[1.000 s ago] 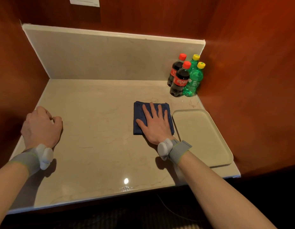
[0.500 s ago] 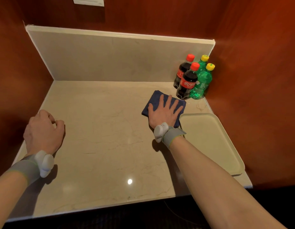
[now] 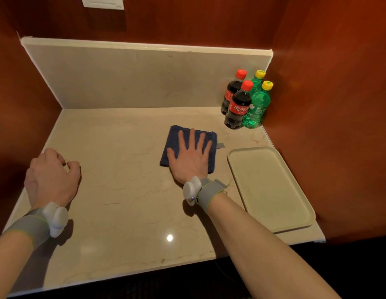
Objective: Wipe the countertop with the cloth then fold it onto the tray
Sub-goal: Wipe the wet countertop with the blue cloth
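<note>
Cloth (image 3: 173, 138): dark blue, folded square, flat on beige marble countertop (image 3: 123, 169), centre-right, just left of tray (image 3: 272, 190), apart from it. Right hand (image 3: 191, 156) flat on cloth, fingers spread, palm pressing down, gripping nothing. Left hand (image 3: 50, 178) loosely curled, resting on countertop near left edge, holding nothing. Tray bare, cream. Two cola bottles (image 3: 238, 106) and two green soda bottles (image 3: 258, 106) upright in back right corner.

The beige marble countertop (image 3: 127, 190) carries a folded blue cloth (image 3: 174, 139) at centre, an empty tray (image 3: 272, 190) at right, and four bottles (image 3: 246, 100) upper right.
</note>
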Tool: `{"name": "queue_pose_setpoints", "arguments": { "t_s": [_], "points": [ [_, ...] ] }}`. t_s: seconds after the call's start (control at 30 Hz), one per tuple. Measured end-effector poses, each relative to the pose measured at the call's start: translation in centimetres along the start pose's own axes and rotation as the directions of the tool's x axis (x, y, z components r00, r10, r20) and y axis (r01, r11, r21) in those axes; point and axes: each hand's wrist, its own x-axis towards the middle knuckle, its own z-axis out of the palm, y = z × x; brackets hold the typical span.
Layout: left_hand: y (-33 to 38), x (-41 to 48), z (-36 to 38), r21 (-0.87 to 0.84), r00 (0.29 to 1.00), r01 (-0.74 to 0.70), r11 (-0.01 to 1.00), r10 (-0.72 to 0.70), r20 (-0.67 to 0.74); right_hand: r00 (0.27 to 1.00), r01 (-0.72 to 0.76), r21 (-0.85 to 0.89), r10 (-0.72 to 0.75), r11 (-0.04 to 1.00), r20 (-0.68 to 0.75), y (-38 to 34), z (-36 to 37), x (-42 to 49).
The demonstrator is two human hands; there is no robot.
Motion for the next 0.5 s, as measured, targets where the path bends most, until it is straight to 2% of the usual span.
{"name": "queue_pose_setpoints", "arguments": {
  "t_s": [0.27, 0.4, 0.5],
  "points": [
    [-0.1, -0.4, -0.2, -0.008, 1.0, 0.007, 1.0, -0.008, -0.022, 0.923, 0.359, 0.072, -0.365, 0.931, 0.123, -3.4, 0.3, -3.5],
    [0.0, -0.2, -0.5, 0.003, 1.0, -0.004, 1.0, 0.003, 0.013, 0.879, 0.442, 0.09, -0.451, 0.892, 0.155, -2.0, -0.5, -4.4],
    [0.2, -0.1, -0.8, 0.018, 0.999, -0.01, 1.0, 0.009, 0.043, 0.893, 0.422, 0.084, -0.43, 0.903, 0.134, -0.4, -0.6, -6.2]
  ]
}}
